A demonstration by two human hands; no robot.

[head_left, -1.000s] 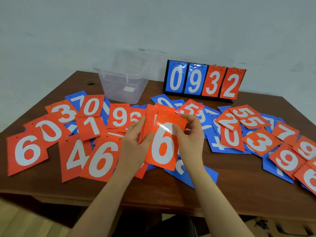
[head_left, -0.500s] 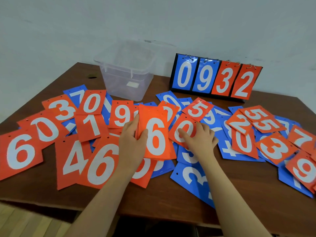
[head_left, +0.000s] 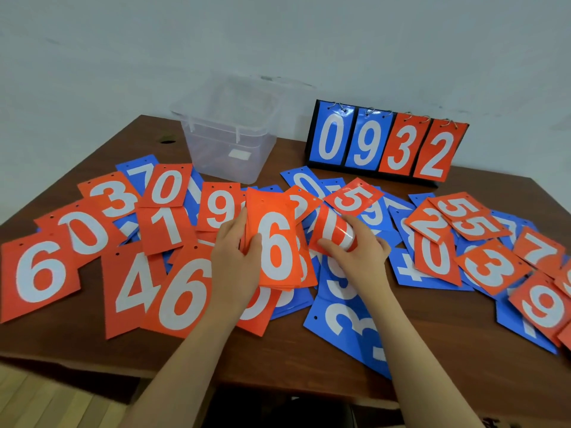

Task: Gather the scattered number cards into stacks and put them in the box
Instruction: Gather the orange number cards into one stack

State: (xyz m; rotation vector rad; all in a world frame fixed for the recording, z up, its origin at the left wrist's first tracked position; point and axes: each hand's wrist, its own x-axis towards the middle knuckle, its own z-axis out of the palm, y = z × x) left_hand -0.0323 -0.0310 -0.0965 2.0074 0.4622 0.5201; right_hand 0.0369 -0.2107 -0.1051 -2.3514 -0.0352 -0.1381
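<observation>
Right hand [head_left: 355, 248] curls round a bowed orange 0 card [head_left: 332, 234]; lift it flat onto the stack [head_left: 278, 248] the left hand [head_left: 238, 261] grips.

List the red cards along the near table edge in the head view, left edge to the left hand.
Red 6 card → red 4 card → second red 6 card → left hand, gripping the red stack topped by a 6.

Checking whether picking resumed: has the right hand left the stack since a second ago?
Yes. The right hand went rightward off the stack, toward the scoreboard side, gripping an orange card.
</observation>
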